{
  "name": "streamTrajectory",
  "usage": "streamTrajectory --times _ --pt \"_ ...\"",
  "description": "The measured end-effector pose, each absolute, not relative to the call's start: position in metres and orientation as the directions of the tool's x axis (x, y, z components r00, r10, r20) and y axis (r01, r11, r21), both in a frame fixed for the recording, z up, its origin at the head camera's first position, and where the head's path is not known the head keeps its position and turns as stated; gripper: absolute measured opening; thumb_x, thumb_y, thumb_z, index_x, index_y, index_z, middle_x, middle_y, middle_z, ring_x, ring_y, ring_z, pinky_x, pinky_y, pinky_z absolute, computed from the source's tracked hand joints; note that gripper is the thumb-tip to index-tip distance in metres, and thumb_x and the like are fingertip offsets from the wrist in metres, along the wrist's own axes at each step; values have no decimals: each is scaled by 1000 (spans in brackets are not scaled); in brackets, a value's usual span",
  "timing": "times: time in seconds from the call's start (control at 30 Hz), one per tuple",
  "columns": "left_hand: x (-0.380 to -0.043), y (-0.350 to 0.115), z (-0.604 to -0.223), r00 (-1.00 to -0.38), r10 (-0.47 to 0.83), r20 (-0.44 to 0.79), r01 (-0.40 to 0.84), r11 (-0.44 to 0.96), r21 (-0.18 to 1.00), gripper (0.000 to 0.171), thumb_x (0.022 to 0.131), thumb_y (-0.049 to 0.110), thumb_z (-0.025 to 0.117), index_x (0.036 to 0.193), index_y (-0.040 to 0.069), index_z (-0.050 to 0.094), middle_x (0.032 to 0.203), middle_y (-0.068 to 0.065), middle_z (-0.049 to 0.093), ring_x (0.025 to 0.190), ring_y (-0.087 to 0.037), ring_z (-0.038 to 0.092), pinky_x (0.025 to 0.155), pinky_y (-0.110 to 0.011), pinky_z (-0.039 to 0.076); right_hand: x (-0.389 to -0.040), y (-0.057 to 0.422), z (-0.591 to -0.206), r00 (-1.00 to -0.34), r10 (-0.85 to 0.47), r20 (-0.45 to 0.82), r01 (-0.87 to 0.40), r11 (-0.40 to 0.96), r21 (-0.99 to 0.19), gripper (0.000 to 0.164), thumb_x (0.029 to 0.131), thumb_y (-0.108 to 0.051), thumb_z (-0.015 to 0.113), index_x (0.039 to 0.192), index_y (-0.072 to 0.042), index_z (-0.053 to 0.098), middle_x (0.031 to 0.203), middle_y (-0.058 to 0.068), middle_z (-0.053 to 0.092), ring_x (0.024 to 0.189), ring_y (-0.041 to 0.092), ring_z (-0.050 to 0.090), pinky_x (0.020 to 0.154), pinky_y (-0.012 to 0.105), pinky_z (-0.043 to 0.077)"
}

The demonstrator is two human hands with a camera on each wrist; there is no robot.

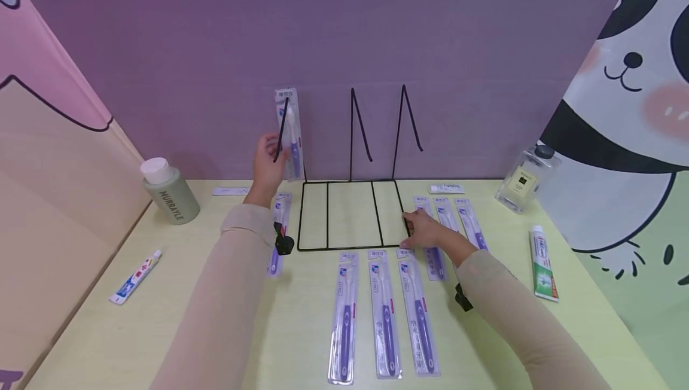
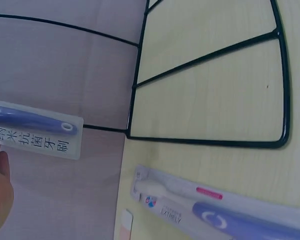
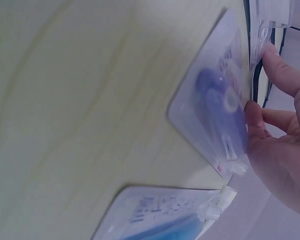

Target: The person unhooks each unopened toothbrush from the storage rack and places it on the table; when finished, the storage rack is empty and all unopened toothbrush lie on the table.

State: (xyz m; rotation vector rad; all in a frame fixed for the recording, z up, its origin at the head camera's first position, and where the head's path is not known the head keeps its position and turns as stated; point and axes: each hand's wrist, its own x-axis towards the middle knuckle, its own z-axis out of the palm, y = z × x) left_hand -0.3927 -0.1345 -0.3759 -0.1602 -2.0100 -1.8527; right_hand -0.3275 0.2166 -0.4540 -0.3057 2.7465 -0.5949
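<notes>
My left hand (image 1: 266,165) holds a packaged toothbrush (image 1: 295,133) by its side edge, upright at the left prong of a black wire rack (image 1: 350,182). In the left wrist view, the lower end of that toothbrush pack (image 2: 37,130) shows beside my fingers; its top is out of that view. The pack's hanging hole is too small to make out. The rack's other two prongs carry nothing. My right hand (image 1: 427,231) grips the rack's front right corner, thumb and fingers about the wire (image 3: 256,82) in the right wrist view.
Three toothbrush packs (image 1: 344,318) lie before the rack, three more (image 1: 470,222) at its right, and one (image 1: 282,204) beside my left forearm. Toothpaste tubes (image 1: 543,264) lie at both sides. A green bottle (image 1: 174,198) stands left, a glass bottle (image 1: 522,180) right.
</notes>
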Motion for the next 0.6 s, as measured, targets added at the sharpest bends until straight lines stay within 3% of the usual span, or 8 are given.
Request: streamTrajectory --times 0.33,0.6 --pt "-392 -130 -376 -925 -151 350 341 79 937 33 87 5 59 118 1 47 108 -17 56 97 -25 53 85 -39 41 -323 214 -448 -926 -269 -267 -136 893 -428 88 74 -28 75 141 -1 25 127 20 34 110 28 43 89 41 38" --pt "-385 -120 -371 -951 -86 296 284 123 951 27 88 5 58 113 6 49 108 -13 57 95 -22 55 83 -34 42 -323 215 -448 -920 -280 -273 -145 892 -429 87 75 -29 74 141 -2 25 127 20 33 111 29 43 89 41 38"
